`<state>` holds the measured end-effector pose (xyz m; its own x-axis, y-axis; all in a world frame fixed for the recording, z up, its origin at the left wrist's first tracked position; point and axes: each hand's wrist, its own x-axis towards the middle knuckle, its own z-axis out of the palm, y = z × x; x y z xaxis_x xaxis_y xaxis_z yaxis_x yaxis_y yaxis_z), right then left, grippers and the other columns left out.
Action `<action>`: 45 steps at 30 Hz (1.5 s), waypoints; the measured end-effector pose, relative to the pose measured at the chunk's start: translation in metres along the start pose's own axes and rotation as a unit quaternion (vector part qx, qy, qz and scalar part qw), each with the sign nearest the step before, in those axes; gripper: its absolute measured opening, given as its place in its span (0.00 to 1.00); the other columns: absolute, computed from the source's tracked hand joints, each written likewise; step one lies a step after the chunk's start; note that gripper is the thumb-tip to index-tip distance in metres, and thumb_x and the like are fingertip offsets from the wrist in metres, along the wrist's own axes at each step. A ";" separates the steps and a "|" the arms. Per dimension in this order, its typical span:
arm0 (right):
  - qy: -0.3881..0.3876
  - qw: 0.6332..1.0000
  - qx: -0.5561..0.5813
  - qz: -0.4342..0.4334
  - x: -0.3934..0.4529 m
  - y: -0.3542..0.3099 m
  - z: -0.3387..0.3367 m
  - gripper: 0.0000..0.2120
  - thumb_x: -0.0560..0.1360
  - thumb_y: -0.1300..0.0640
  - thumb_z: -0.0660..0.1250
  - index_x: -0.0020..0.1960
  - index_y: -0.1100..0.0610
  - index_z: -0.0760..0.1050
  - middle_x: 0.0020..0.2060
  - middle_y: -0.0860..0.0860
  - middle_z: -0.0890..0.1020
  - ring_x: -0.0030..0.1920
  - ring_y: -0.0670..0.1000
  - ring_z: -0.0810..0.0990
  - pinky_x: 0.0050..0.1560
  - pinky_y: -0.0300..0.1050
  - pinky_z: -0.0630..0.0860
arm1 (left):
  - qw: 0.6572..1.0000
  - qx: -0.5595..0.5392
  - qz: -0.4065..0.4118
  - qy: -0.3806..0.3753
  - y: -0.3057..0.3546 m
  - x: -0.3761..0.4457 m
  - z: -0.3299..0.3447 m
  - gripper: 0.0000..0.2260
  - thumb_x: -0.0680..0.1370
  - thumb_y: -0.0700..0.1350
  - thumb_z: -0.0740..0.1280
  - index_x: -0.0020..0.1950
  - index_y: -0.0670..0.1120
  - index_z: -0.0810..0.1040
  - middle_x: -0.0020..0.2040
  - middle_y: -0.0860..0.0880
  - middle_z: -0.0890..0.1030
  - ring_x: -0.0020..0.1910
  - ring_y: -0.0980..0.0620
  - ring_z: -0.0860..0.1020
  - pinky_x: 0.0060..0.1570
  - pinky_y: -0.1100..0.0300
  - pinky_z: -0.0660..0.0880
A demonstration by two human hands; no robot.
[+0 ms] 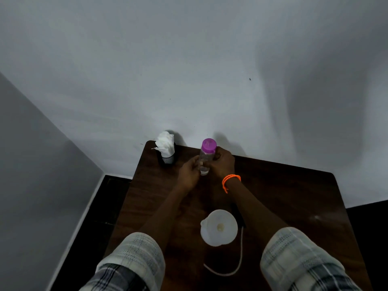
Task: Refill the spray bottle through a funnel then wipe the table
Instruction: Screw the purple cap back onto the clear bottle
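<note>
Purple-capped clear bottle (206,156) stands gripped between left hand (189,172) and right hand (221,162).

Clear purple-capped bottle (206,157) upright, white funnel (219,227) nearer, tissues (165,143) far-left

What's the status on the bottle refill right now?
Both hands, left and right, grip the clear bottle, purple cap still on. White funnel sits near, unused. Tissue holder stands just left, not blocking.

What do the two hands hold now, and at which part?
Both hold the clear bottle with purple cap: left hand at its lower body, right hand higher up.
</note>
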<state>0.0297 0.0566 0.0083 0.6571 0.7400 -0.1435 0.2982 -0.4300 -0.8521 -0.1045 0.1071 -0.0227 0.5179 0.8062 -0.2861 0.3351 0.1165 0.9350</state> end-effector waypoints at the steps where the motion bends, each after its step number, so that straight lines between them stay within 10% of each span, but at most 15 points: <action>1: 0.002 1.000 -0.004 -0.003 0.003 0.000 0.003 0.23 0.58 0.62 0.85 0.51 0.57 0.84 0.44 0.53 0.88 0.45 0.52 0.86 0.49 0.45 0.82 | 1.000 -0.010 -0.004 0.003 -0.008 0.007 0.002 0.22 0.78 0.47 0.68 0.72 0.46 0.76 0.63 0.46 0.83 0.62 0.50 0.81 0.65 0.47 0.77; 13: 0.019 0.999 0.038 -0.003 0.021 0.008 0.025 0.20 0.59 0.65 0.84 0.50 0.57 0.84 0.40 0.49 0.86 0.41 0.47 0.84 0.41 0.32 0.77 | 0.997 -0.059 -0.040 0.043 -0.043 0.045 0.013 0.24 0.74 0.47 0.66 0.71 0.45 0.75 0.61 0.44 0.83 0.60 0.47 0.82 0.64 0.44 0.77; 20: -0.004 0.999 0.014 0.030 0.013 0.013 0.013 0.45 0.59 0.61 0.86 0.73 0.57 0.73 0.54 0.53 0.84 0.52 0.49 0.82 0.55 0.38 0.75 | 0.993 -0.060 -0.087 0.054 -0.011 0.015 0.006 0.23 0.80 0.44 0.67 0.74 0.42 0.72 0.67 0.45 0.79 0.65 0.48 0.78 0.69 0.49 0.73; 36: 0.021 1.000 -0.017 -0.013 -0.118 0.037 -0.058 0.11 0.75 0.51 0.76 0.55 0.56 0.86 0.48 0.49 0.87 0.50 0.46 0.85 0.53 0.42 0.81 | 0.971 -0.149 -0.186 0.019 -0.007 -0.112 -0.001 0.04 0.79 0.39 0.69 0.49 0.45 0.83 0.37 0.46 0.80 0.34 0.51 0.77 0.33 0.58 0.73; 45: 0.009 1.000 -0.023 -0.007 -0.174 0.048 -0.075 0.06 0.78 0.52 0.74 0.51 0.53 0.87 0.43 0.43 0.86 0.46 0.37 0.82 0.46 0.29 0.75 | 0.965 -0.197 -0.172 -0.001 -0.013 -0.171 0.001 0.04 0.79 0.39 0.71 0.50 0.42 0.85 0.47 0.38 0.86 0.42 0.44 0.82 0.49 0.46 0.81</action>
<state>-0.0184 -0.1321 0.0304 0.6642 0.7374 -0.1225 0.3395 -0.4436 -0.8294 -0.1964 -0.0330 0.0141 0.4316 0.6793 -0.5935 0.1621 0.5889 0.7918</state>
